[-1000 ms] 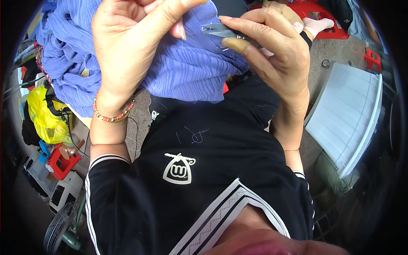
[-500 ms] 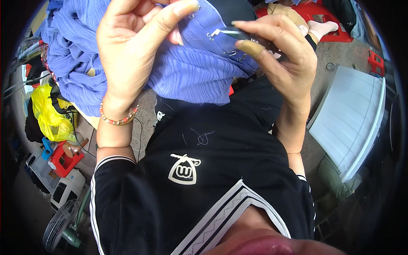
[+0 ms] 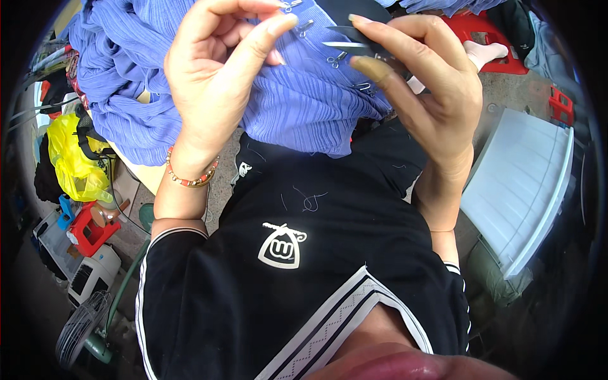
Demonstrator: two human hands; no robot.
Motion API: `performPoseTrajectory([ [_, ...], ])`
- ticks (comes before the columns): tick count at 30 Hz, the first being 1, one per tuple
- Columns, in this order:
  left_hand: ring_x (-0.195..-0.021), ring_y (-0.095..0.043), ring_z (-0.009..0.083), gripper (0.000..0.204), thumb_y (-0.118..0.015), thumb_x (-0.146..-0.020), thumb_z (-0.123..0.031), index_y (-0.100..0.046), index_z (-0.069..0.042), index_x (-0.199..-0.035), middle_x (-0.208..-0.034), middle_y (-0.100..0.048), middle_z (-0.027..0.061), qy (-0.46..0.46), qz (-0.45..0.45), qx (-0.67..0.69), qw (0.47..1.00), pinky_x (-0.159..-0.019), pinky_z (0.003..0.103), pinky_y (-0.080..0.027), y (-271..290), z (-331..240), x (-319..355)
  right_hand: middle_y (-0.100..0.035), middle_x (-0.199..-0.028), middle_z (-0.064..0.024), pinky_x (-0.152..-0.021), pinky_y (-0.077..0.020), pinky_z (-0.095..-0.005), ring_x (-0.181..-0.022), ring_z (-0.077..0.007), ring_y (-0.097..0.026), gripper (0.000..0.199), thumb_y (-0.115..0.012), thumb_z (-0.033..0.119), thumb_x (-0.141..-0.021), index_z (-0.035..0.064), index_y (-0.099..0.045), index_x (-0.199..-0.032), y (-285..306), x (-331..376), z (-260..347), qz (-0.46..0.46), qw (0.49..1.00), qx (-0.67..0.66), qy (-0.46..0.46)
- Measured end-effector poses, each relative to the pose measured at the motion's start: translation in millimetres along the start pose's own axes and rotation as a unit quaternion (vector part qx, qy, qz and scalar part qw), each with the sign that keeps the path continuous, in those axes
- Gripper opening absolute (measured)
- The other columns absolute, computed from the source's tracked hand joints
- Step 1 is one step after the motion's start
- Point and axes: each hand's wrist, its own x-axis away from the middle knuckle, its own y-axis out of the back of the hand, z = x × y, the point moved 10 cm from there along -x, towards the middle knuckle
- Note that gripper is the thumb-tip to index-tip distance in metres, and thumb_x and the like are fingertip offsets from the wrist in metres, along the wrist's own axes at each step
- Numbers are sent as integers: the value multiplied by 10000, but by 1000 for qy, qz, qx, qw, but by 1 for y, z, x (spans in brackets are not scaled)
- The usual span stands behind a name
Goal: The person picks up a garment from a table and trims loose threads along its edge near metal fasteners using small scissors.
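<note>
The blue-violet ribbed fabric hangs in front of me, bunched at the left. Several small metal hooks or pins line its smooth band; their exact kind is hard to make out. At the top of this band, my left hand pinches the edge between thumb and fingers, beside one of the metal pieces. Small thread snips are held in my right hand, gripped between thumb and fingers. Their two blades are apart, pointing left over the band. The snips' handle is mostly hidden by my fingers.
A pale plastic bin stands on the floor at right, with a red stool farther back. On the left are a yellow plastic bag, another red stool and a fan. Loose threads lie on my black shirt.
My left hand and the fabric have shifted right, bringing another metal piece into view below my fingers. The snips' blades have spread apart and no longer meet the metal piece.
</note>
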Motion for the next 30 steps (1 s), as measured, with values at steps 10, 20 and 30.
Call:
performPoseTrajectory([
  [10, -551, -553, 64, 237, -644, -919, 60, -575, 41, -1145, -1027, -676, 154, 25, -10, 39, 999, -445, 162, -417, -13, 12, -6, -583, -821, -50, -616, -456, -334, -711, -210, -585, 359, -823, 55, -645, 53, -736, -994, -13, -25, 14, 77, 981, 95, -148],
  [20, -547, -547, 54, 238, -646, -918, 60, -572, 40, -1143, -1022, -672, 148, 21, -13, 40, 999, -440, 159, -413, -11, -3, -3, -618, -821, -60, -570, -424, -245, -701, -133, -578, 351, -826, 44, -712, 4, -745, -1051, -20, -11, 5, 32, 996, 86, -3],
  [30, -694, -522, 129, 381, -864, -696, -153, -746, -127, -1058, -1095, -610, 73, -243, 159, -307, 906, -566, 252, -425, -64, -57, 49, -674, -862, -60, -680, -449, -211, -770, -100, -605, 249, -765, 145, -848, 2, -736, -1049, -4, -11, -84, -39, 950, -196, -240],
])
